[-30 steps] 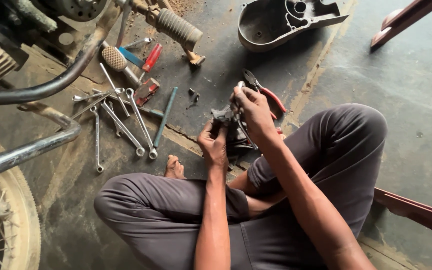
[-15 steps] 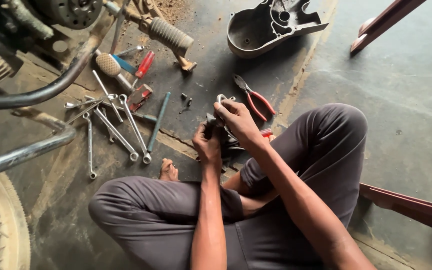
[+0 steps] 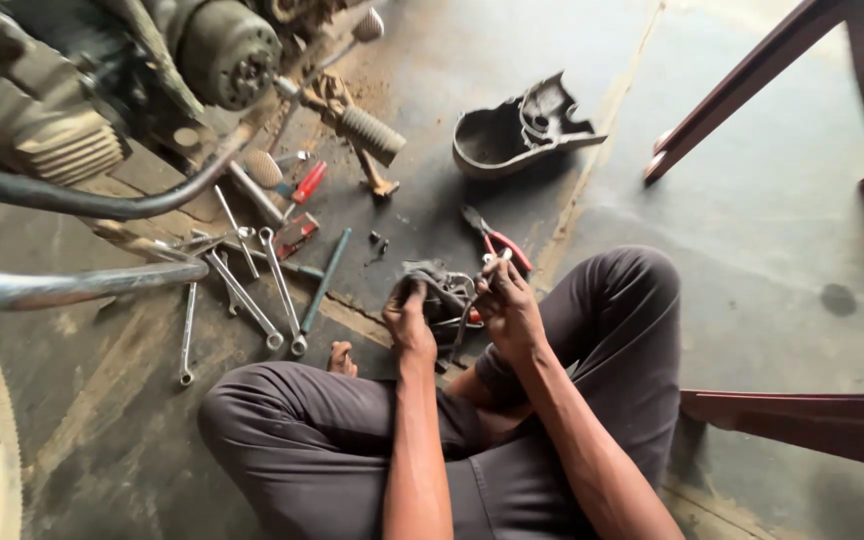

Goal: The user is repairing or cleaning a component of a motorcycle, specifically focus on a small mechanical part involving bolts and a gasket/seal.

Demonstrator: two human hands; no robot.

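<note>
— How do the arms lie?
— Both forearms reach forward between the crossed legs, bare, converging at the wrists.
— And the left hand [image 3: 409, 322]?
— Fingers curled shut, knuckles up, just beside the right.
— The right hand [image 3: 508, 305]?
— Also closed, fingertips pinched, slightly ahead of the left.

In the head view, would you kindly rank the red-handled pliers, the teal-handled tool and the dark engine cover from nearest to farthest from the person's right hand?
From the right hand:
1. Red-handled pliers, on the floor just beyond the fingers.
2. Teal-handled tool, lying to the left by the wrenches.
3. Dark engine cover, farthest, up the floor ahead.
</note>
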